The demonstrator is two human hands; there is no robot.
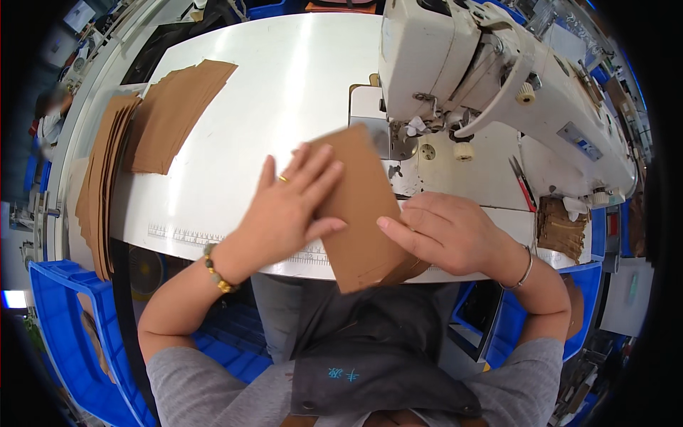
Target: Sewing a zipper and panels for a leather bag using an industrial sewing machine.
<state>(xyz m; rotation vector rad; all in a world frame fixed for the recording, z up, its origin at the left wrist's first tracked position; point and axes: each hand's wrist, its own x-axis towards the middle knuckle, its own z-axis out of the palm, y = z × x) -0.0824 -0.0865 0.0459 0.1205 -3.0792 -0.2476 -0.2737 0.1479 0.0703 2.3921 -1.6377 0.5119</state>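
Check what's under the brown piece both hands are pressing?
Under the brown piece: white table, its ruler strip partly covered. Left hand and right hand on top. Layers beneath: can't tell.

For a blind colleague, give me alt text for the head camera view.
Left hand and right hand press a flat brown fabric piece on a white table before a white sewing machine; stacked brown pieces lie left.

A glossy white worktable [284,78] with a printed ruler strip along its near edge fills a workshop station, light glaring off its surface. A cream industrial sewing machine [498,78] stands at right. Blue plastic bins [57,320] sit on the floor at left and right below.
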